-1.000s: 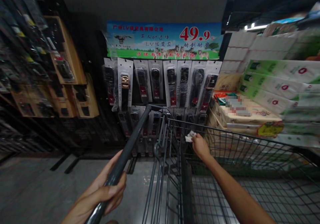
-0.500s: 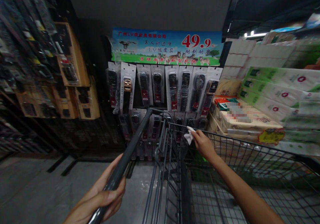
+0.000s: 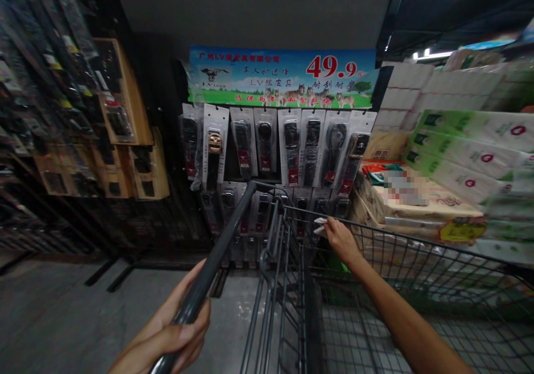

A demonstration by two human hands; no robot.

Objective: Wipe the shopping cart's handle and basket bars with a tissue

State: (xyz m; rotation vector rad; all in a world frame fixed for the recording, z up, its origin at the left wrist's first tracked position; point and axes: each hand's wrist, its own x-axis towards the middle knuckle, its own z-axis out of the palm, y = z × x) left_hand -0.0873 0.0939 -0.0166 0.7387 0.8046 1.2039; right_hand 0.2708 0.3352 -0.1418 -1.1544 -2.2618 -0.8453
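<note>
My left hand (image 3: 183, 324) is wrapped round the grey handle bar (image 3: 221, 240) of a shopping cart, at the lower left. At the cart's side rim, my right hand (image 3: 341, 241) pinches a crumpled white tissue (image 3: 320, 225) between its fingertips. The tissue lies close against the rim wire; whether it presses on it I cannot tell. The dark wire basket (image 3: 400, 301) of the cart stretches below my right forearm to the lower right.
Packaged belts (image 3: 292, 146) hang in rows straight ahead, under a blue and green price sign (image 3: 283, 79). More belts and boxed goods (image 3: 148, 171) line the left. Wrapped tissue packs (image 3: 463, 151) are stacked at the right beyond the cart. Grey floor (image 3: 137, 301) shows at lower left.
The tissue in my right hand looks more folded and less spread below the fingers. My left hand keeps its hold on the handle bar. The view has shifted slightly.
</note>
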